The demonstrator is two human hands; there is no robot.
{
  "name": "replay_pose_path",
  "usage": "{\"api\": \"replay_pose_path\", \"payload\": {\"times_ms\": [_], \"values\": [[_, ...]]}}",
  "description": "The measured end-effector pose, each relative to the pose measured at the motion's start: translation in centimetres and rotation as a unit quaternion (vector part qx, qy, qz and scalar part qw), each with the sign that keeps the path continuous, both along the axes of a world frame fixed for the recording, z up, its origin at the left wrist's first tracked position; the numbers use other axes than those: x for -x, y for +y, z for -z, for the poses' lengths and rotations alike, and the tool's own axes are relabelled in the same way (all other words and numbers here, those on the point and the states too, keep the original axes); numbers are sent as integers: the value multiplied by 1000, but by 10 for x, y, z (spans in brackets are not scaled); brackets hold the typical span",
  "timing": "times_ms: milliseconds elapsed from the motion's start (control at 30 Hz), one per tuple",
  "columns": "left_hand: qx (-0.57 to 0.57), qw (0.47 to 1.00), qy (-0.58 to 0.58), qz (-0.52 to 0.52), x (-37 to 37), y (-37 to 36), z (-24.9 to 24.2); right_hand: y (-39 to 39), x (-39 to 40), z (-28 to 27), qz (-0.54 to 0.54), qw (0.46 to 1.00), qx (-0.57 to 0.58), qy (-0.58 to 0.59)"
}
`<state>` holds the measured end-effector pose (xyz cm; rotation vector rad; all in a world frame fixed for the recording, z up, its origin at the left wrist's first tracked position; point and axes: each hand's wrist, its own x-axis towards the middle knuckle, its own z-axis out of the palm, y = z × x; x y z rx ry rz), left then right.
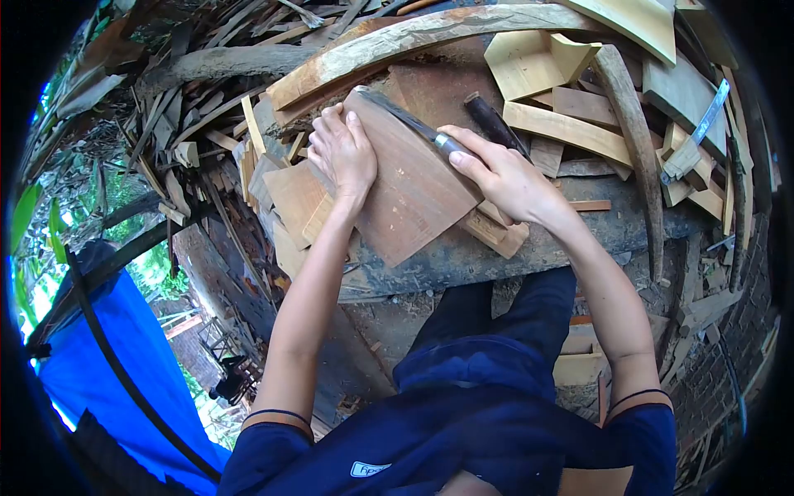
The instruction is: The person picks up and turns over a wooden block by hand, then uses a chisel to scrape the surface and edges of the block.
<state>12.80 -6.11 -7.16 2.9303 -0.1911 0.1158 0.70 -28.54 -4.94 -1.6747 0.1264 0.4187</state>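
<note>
A flat brown wooden board [413, 194] lies tilted across a worn wooden work surface in front of me. My left hand [343, 153] grips its left edge near the far corner, thumb on the top face and fingers bent. In my right hand [500, 174] is a knife [413, 124] with a metal collar; the fingers hide most of its handle. The long dark blade lies along the board's far right edge, its tip close to the far corner. Just beyond my right hand is a dark rounded rod [488, 116]. Smaller wood pieces [298, 198] stick out from under the board's left side.
A long curved timber [397, 41] arches across the far side. Cut wood blocks [529, 66] and a curved stick [633, 140] lie at the right, beside a blue-and-silver blade [711, 116]. Scrap wood is heaped far left; a blue tarp [124, 355] hangs at lower left.
</note>
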Motion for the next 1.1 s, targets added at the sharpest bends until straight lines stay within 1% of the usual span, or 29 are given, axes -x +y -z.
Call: {"api": "replay_pose_path", "payload": {"times_ms": [33, 67, 167, 200, 267, 300, 333, 467, 567, 600, 767, 833, 900, 967, 1000, 1033, 1100], "values": [[-1, 1000, -2, -1, 2, 1, 1, 1, -1, 0, 0, 1000, -3, 4], [-3, 1000, -14, 4, 1, 2, 3, 3, 5, -6, 4, 999, 48, 6], [-7, 1000, -12, 0, -2, 2, 2, -3, 17, -9, 9, 999, 32, -14], [-4, 1000, -12, 3, -2, 1, 2, -4, 8, -18, -2, 1000, 25, 13], [-1, 1000, -11, 6, 1, 0, 1, 1, -10, -9, -12, 1000, 21, 18], [0, 1000, -5, -8, -1, -3, 0, -1, -18, -6, -22, 999, 20, 13], [-2, 1000, 4, -22, -2, -3, -2, -2, -17, -8, -28, 999, 20, 37], [-10, 1000, -13, -4, -3, 0, 1, -8, 4, -15, -9, 999, 47, -13], [-9, 1000, 4, -14, -4, -2, -2, 4, -31, -7, -11, 999, 18, -24], [-8, 1000, 8, -14, -3, -1, -3, 10, -47, 0, -19, 999, 39, -30], [10, 1000, -7, -15, -4, 0, 0, -7, -24, -5, -36, 999, 35, -20], [4, 1000, -2, -7, -2, -1, -2, -7, -18, -5, -22, 999, 42, -26], [11, 1000, -2, -6, -1, -2, -2, -1, -40, 2, -28, 998, 39, -29], [-2, 1000, -15, -6, -2, -1, 1, 3, -56, 6, -54, 996, 63, 23], [-3, 1000, -16, -7, -2, -1, 0, -2, -48, 0, -61, 996, 71, -9], [-3, 1000, -12, -9, -1, -1, -1, -5, -36, -5, -62, 996, 69, -8], [1, 1000, -6, -12, -4, -2, 0, -13, -18, -14, -44, 992, 117, -25]]}}
